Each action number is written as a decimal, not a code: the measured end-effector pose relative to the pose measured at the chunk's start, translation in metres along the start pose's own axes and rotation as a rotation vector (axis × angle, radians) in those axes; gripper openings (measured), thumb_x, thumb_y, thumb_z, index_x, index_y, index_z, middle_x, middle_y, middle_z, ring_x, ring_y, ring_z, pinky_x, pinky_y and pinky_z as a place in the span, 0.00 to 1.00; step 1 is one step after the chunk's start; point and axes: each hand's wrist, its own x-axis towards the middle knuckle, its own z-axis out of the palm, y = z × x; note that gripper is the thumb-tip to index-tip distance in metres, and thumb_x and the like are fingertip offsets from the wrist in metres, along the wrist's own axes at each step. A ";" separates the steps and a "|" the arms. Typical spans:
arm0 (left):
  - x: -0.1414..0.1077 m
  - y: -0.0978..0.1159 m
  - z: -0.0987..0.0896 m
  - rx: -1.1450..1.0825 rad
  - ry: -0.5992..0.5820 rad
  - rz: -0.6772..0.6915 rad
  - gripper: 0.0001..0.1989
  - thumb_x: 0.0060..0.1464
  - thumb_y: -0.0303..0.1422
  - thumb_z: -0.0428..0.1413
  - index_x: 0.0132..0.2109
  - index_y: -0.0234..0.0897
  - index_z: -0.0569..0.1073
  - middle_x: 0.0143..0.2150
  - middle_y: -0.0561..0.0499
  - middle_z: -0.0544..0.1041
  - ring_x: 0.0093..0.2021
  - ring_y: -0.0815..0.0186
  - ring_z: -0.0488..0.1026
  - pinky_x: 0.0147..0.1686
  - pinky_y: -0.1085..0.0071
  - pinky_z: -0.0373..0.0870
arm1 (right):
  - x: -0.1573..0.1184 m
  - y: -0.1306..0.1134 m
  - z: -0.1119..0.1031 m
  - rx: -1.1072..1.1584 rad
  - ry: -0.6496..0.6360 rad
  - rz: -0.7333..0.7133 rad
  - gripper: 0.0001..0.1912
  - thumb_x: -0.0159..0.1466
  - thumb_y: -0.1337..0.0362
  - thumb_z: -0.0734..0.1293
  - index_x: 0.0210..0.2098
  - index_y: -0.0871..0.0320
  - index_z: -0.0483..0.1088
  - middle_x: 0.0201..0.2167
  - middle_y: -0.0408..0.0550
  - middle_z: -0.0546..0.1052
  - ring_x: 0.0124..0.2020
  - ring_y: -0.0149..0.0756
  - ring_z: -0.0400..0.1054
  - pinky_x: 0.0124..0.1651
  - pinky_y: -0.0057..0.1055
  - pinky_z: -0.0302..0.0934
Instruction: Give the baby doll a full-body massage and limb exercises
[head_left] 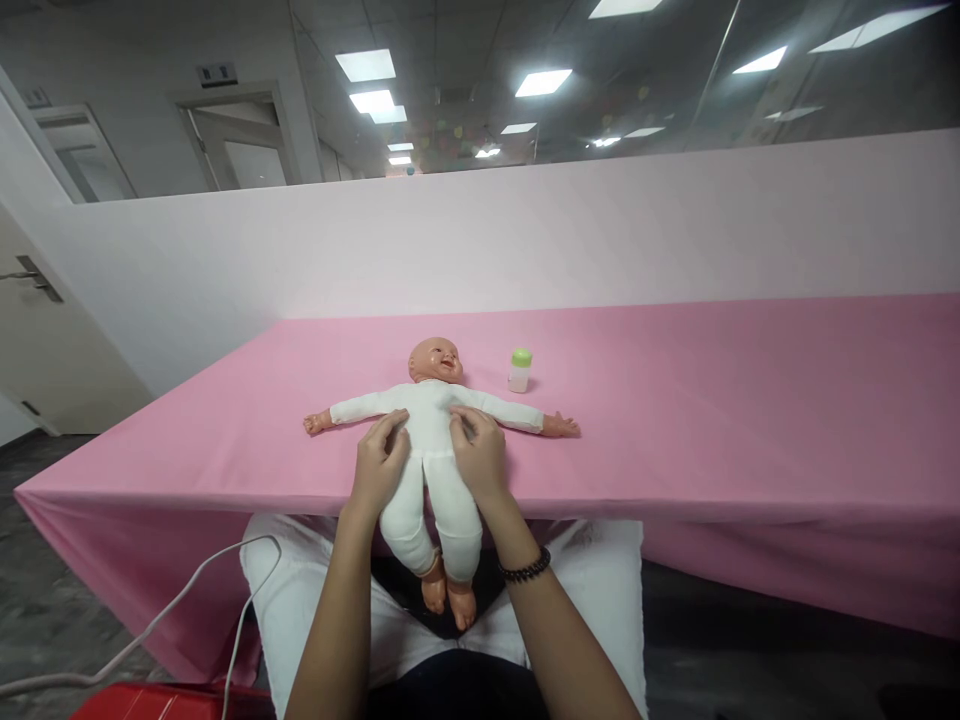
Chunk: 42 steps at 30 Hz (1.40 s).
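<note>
A baby doll (431,430) with a white cloth body lies on its back on the pink-covered table, arms spread wide, its legs hanging over the front edge. Its head is turned to the right. My left hand (381,462) rests against the left side of the doll's torso, fingers bent and together on the cloth. On the other side of the torso, my right hand (478,452) touches the cloth with curled fingers. Both hands appear to pinch the doll's body at its sides. A small clear bottle with a green cap (520,371) stands upright right of the doll's head.
The pink tablecloth (712,410) drapes over the table's front edge. A white wall with glass above it stands behind. A pale cable (176,605) and a red object (169,703) are at the lower left, and a door (56,340) is at the far left.
</note>
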 end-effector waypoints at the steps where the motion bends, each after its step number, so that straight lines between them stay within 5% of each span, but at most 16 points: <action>1: -0.001 0.001 0.000 -0.007 0.005 0.032 0.15 0.65 0.37 0.53 0.53 0.38 0.79 0.56 0.44 0.80 0.59 0.56 0.76 0.63 0.55 0.70 | -0.001 -0.003 -0.001 0.013 0.013 -0.053 0.14 0.66 0.64 0.61 0.38 0.56 0.80 0.41 0.53 0.83 0.46 0.45 0.77 0.55 0.43 0.69; 7: -0.004 0.006 -0.003 -0.046 -0.114 0.185 0.14 0.67 0.36 0.52 0.50 0.41 0.81 0.53 0.46 0.82 0.58 0.57 0.77 0.62 0.55 0.71 | -0.002 -0.010 -0.003 0.098 -0.127 -0.219 0.13 0.67 0.65 0.63 0.35 0.54 0.81 0.38 0.49 0.84 0.44 0.42 0.79 0.52 0.40 0.71; 12: 0.002 0.005 -0.004 0.032 -0.254 0.167 0.19 0.68 0.35 0.50 0.61 0.44 0.76 0.63 0.48 0.76 0.68 0.56 0.68 0.72 0.48 0.57 | 0.000 -0.004 -0.002 0.094 -0.254 -0.168 0.15 0.67 0.63 0.64 0.46 0.55 0.82 0.49 0.51 0.83 0.56 0.43 0.75 0.64 0.45 0.66; 18: 0.006 0.002 -0.004 0.115 -0.326 0.079 0.23 0.68 0.38 0.49 0.67 0.46 0.70 0.71 0.50 0.67 0.75 0.55 0.54 0.74 0.47 0.46 | 0.005 -0.002 -0.005 -0.107 -0.463 -0.030 0.23 0.71 0.60 0.61 0.63 0.51 0.72 0.67 0.47 0.68 0.74 0.48 0.53 0.75 0.58 0.42; 23: 0.005 -0.003 -0.003 0.107 -0.310 -0.034 0.28 0.67 0.42 0.50 0.71 0.41 0.65 0.75 0.49 0.59 0.78 0.55 0.45 0.75 0.50 0.45 | 0.007 -0.002 -0.006 -0.206 -0.505 0.074 0.28 0.72 0.55 0.59 0.70 0.52 0.63 0.74 0.45 0.55 0.77 0.48 0.40 0.76 0.55 0.36; 29: 0.005 -0.009 0.001 0.046 -0.206 -0.204 0.32 0.66 0.43 0.51 0.72 0.36 0.60 0.77 0.44 0.54 0.77 0.55 0.47 0.75 0.52 0.44 | 0.006 0.011 0.001 -0.131 -0.425 0.168 0.37 0.70 0.52 0.59 0.74 0.63 0.54 0.76 0.52 0.48 0.78 0.49 0.35 0.78 0.52 0.34; 33: 0.004 -0.010 0.003 0.028 -0.068 -0.241 0.27 0.65 0.40 0.51 0.67 0.34 0.67 0.72 0.38 0.64 0.73 0.52 0.59 0.73 0.50 0.52 | 0.004 0.017 0.003 -0.048 -0.295 0.193 0.32 0.70 0.57 0.58 0.70 0.64 0.61 0.74 0.55 0.57 0.76 0.46 0.46 0.77 0.49 0.39; 38: 0.003 -0.009 0.005 0.050 0.148 -0.143 0.14 0.61 0.37 0.54 0.51 0.36 0.74 0.53 0.41 0.77 0.55 0.55 0.74 0.57 0.54 0.70 | 0.000 0.008 0.000 -0.009 -0.019 0.169 0.19 0.67 0.61 0.60 0.50 0.60 0.77 0.54 0.57 0.79 0.57 0.48 0.71 0.64 0.47 0.62; 42: 0.002 0.001 0.003 0.085 0.239 -0.016 0.04 0.58 0.34 0.57 0.39 0.39 0.73 0.39 0.48 0.77 0.43 0.60 0.74 0.47 0.61 0.72 | -0.003 -0.002 -0.002 0.059 0.058 0.025 0.13 0.68 0.61 0.61 0.34 0.57 0.76 0.36 0.52 0.82 0.40 0.44 0.75 0.46 0.40 0.68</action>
